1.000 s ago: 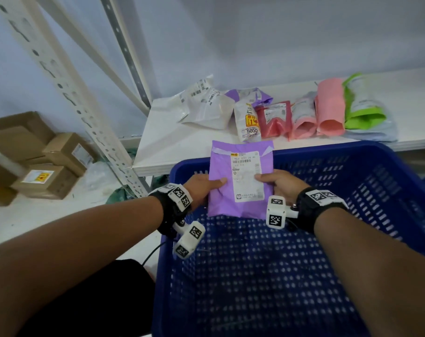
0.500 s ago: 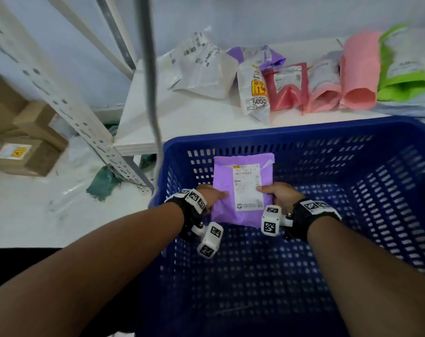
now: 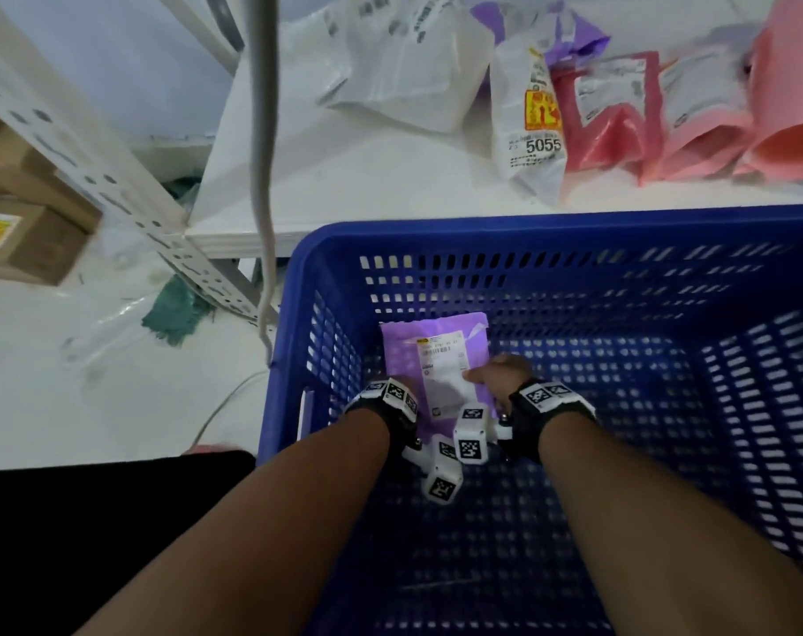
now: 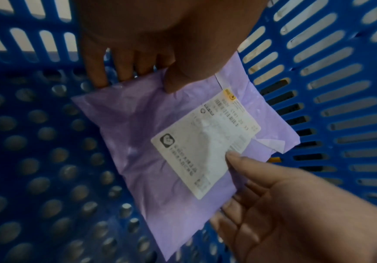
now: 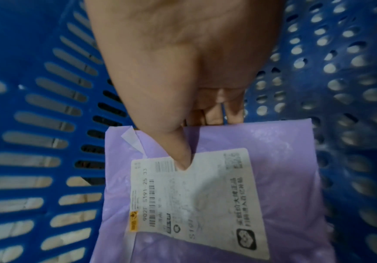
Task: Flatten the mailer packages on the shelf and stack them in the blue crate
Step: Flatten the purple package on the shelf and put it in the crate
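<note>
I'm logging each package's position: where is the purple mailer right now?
In the head view, the purple mailer is inside the blue crate, near its far-left corner, held by the left hand and right hand.

I'm looking at a parcel storeroom: steel racking (image 3: 115, 195), cardboard boxes (image 3: 28, 241), labelled mailers (image 3: 532, 130), a crate (image 3: 574, 231).

Purple mailer (image 3: 436, 360) fills blue crate (image 3: 574, 231) far-left corner, near slotted walls; floor rightward open.

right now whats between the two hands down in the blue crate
The purple mailer, label up, spans the gap; the left hand and right hand each pinch an edge, over the blue crate floor. The left wrist view shows it best.
</note>
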